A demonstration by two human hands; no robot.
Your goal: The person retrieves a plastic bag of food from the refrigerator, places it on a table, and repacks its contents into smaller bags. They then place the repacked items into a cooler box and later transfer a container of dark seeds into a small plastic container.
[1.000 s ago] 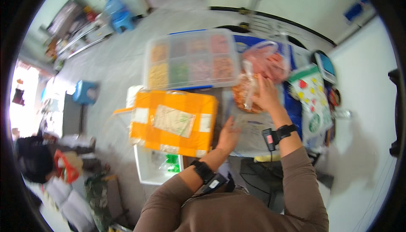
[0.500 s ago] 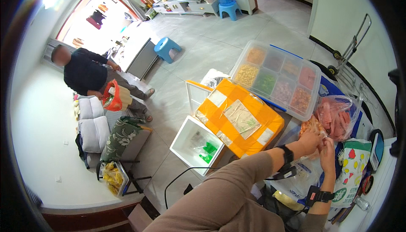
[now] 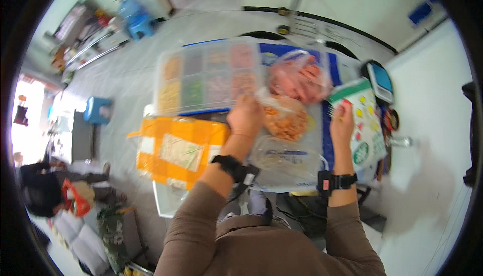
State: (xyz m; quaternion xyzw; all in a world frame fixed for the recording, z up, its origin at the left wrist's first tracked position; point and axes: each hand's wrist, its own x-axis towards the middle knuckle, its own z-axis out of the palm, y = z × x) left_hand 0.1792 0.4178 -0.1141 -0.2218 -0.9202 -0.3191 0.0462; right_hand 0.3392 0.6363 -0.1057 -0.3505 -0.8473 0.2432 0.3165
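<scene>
My left hand (image 3: 245,117) is closed on the gathered plastic at the upper left of a clear bag of orange-brown food pieces (image 3: 286,121). This bag lies on the covered table, its contents showing through the film. To the right, apart from it, my right hand (image 3: 342,119) is raised with fingers curled together beside a white bag with printed fruit (image 3: 363,106). A small red spot shows at its fingertips; blur hides whether it is held. Behind the food bag sits another clear bag with pink meat-like pieces (image 3: 298,77).
A lidded clear compartment box (image 3: 206,76) stands at the back left, above an orange-taped foam box (image 3: 182,150). A scale (image 3: 380,82) and a small glass jar (image 3: 401,141) lie at the right edge. A person (image 3: 43,190) stands far left holding a red bag.
My view has swung to the right. My hands, together at the food bag before, are now apart: the right has moved away to the right, while the left stays at the bag.
</scene>
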